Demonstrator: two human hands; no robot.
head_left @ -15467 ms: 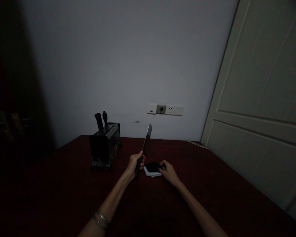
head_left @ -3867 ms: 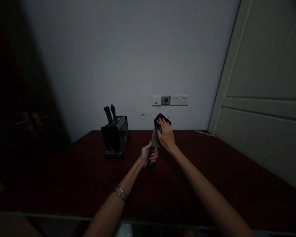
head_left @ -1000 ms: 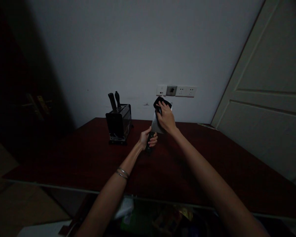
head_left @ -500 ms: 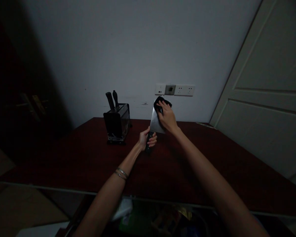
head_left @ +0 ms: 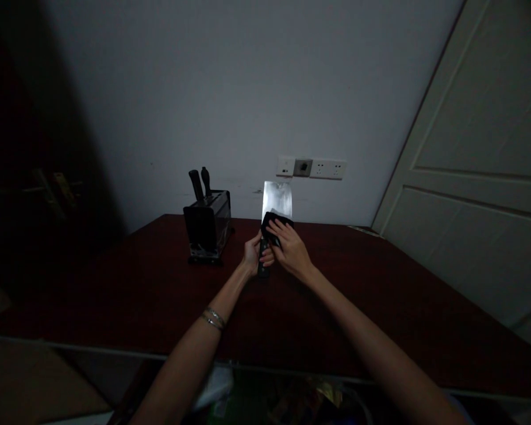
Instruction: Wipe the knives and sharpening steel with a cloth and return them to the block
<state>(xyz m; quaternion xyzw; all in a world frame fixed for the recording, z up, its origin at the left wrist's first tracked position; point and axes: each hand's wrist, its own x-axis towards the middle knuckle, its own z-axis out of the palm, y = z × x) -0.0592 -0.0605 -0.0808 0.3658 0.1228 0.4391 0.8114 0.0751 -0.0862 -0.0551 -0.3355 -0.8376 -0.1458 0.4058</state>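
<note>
A cleaver (head_left: 278,196) with a broad shiny blade and a dark riveted handle is held upright above the table. My left hand (head_left: 253,255) is wrapped round its handle, with silver bracelets on the wrist. My right hand (head_left: 291,248) presses a black cloth (head_left: 272,223) against the lower part of the blade, close to the handle. The cloth and fingers cover that part of the blade, while its upper part shows bare and bright.
To the left stands a dark knife block (head_left: 207,227) with two black handles sticking out of the top. The dark red table (head_left: 159,295) reaches the wall, which carries a row of sockets (head_left: 312,168). A pale panelled door (head_left: 469,224) is on the right.
My right hand has slid the black cloth down the blade, from its top towards the handle. The upper blade is now uncovered. My left hand keeps its grip on the handle.
</note>
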